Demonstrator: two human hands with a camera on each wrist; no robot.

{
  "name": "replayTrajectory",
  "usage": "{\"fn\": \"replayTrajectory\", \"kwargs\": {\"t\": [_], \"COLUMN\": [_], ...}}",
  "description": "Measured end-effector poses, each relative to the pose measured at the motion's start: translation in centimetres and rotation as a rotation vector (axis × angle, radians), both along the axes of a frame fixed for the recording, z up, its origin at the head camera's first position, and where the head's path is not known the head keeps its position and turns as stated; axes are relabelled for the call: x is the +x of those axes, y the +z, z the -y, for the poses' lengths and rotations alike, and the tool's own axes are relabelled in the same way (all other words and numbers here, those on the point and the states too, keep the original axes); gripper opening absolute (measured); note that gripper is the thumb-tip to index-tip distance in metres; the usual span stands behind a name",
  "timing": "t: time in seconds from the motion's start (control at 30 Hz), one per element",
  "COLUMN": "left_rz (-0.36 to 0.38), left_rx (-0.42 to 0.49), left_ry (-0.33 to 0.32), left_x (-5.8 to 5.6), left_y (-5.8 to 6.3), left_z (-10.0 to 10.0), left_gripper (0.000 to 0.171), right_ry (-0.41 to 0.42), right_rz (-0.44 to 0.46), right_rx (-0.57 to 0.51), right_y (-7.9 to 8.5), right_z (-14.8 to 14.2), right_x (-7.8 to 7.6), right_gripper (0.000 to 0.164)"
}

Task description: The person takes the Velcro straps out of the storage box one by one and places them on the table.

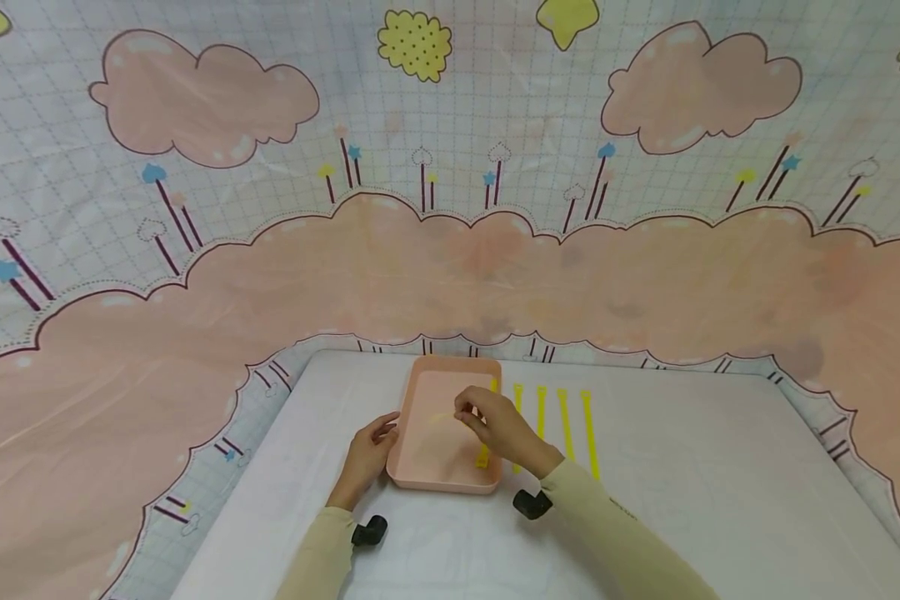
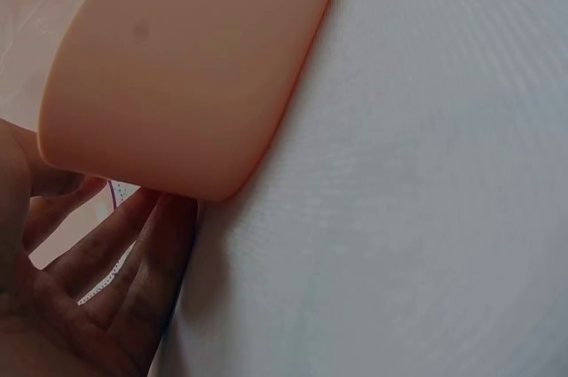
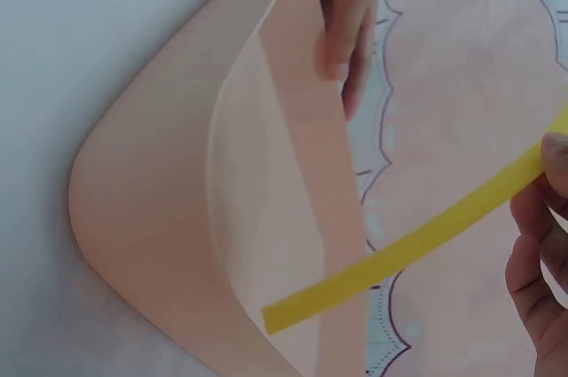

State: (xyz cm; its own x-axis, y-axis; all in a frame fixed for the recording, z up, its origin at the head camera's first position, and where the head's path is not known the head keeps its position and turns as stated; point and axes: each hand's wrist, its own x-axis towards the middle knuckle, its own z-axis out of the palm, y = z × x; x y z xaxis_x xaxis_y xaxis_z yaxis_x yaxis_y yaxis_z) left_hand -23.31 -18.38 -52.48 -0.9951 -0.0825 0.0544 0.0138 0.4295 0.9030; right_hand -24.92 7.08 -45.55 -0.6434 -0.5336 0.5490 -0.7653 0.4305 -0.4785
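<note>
My left hand (image 1: 370, 457) is at the left side of a shallow pink tray (image 1: 442, 486), its fairly straight fingers touching the outer wall. In the left wrist view those fingers (image 2: 133, 262) reach up to the tray's lower corner. My right hand (image 1: 498, 423) is over the tray, pinching one end of a flat yellow strap (image 3: 399, 248) between thumb and fingers. The strap's free end slants down across the tray's opening in the right wrist view. Another yellow strap (image 1: 482, 459) lies along the tray's right side, partly hidden by my right hand.
Several yellow straps (image 1: 588, 429) lie side by side on the white table (image 1: 705, 483), just right of the tray; my right hand and forearm cover parts of some. A patterned cloth backdrop (image 1: 450, 275) rises behind the table. Black wrist mounts (image 1: 532, 504) stick out from the sleeves.
</note>
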Motion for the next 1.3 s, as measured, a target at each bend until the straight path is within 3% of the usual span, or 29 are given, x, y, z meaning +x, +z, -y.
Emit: {"fn": "replayTrajectory", "kwargs": {"t": [0.17, 0.43, 0.7, 0.93, 1.03, 1.17, 1.3], "left_rz": [0.001, 0.009, 0.013, 0.024, 0.020, 0.017, 0.014], "left_rx": [-0.012, -0.007, 0.007, 0.017, 0.014, 0.013, 0.017], "left_ry": [0.001, 0.004, 0.000, 0.004, 0.004, 0.006, 0.003], "left_x": [0.1, 0.1, 0.1, 0.0, -0.1, -0.1, 0.0], "left_y": [0.1, 0.1, 0.0, 0.0, 0.0, 0.0, 0.0], "left_z": [-0.1, -0.1, -0.1, 0.0, 0.0, 0.0, 0.0], "left_gripper": [0.034, 0.035, 0.036, 0.036, 0.036, 0.036, 0.036], "right_ry": [-0.061, -0.172, -0.217, -0.167, -0.163, -0.180, -0.198], "right_rz": [0.156, 0.412, 0.525, 0.589, 0.622, 0.665, 0.668], "right_rx": [-0.115, -0.302, -0.382, -0.441, -0.442, -0.452, -0.504], "right_y": [-0.3, -0.8, -1.1, -1.2, -0.9, 0.8, 0.1], "right_z": [-0.2, -0.7, -1.2, -2.4, -3.1, -3.9, -4.9], "right_x": [0.0, -0.1, 0.0, 0.1, 0.3, 1.4, 1.3], "right_gripper": [0.009, 0.020, 0.018, 0.021, 0.023, 0.021, 0.021]}}
